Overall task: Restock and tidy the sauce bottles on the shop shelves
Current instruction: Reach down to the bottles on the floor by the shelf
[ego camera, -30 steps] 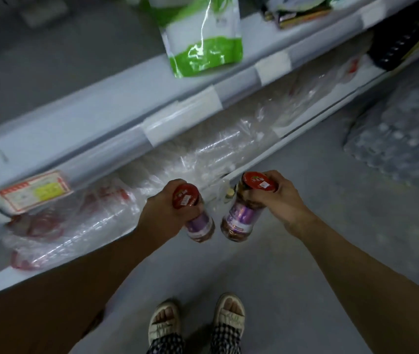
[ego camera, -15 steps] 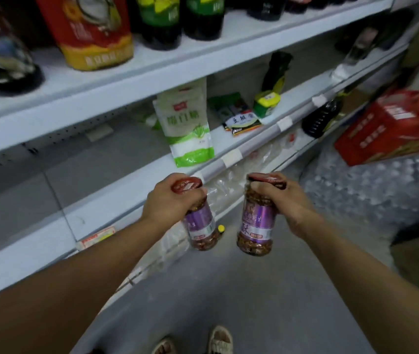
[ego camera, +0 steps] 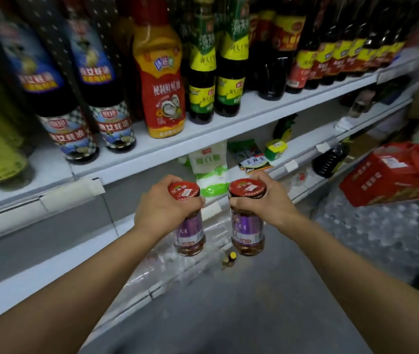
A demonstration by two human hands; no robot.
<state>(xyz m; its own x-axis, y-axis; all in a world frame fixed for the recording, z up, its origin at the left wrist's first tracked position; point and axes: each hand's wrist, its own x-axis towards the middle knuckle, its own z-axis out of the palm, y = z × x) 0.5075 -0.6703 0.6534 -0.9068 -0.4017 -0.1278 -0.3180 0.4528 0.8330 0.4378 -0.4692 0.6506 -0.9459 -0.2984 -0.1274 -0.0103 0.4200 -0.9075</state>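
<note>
While both jars hang mid-frame, unshelved:
Left hand (ego camera: 163, 208): I grip left jar (ego camera: 190, 233) by lid.
Right hand (ego camera: 267, 200): I grip right jar (ego camera: 248, 232) by lid.
Left to do: I judge shelving, on upper shelf (ego camera: 267, 108) perhaps.

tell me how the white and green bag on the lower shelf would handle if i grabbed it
The white and green bag looks like a soft plastic pouch of granules, so it would probably sag and shift in the grip. It leans rather than stands, so a push would likely topple it. Probably dense for its size.

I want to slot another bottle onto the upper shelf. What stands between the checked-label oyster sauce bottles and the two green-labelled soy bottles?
In the head view, one red-and-yellow squeeze bottle with an oyster picture stands between them.
</note>
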